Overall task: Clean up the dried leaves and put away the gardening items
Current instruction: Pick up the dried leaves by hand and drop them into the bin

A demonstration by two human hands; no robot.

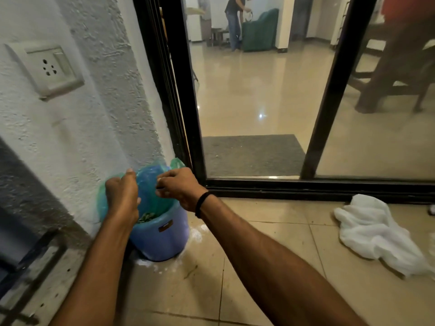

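A blue plastic bin [162, 238] stands on the tiled floor in the corner between the white wall and the black sliding-door frame. It is lined with a green plastic bag [150, 182] whose top stands up above the rim. Dried leaves [146, 217] lie inside the bag. My left hand [122, 196] grips the bag's left edge. My right hand [181, 188], with a black band on its wrist, pinches the bag's right edge. Both hands hold the bag's mouth over the bin.
A white cloth [376, 234] lies crumpled on the floor at the right. White powder [195, 234] is scattered around the bin's base. The black door frame [186, 95] rises behind the bin. A wall socket [47, 67] sits upper left. A person [234, 22] stands far inside the room.
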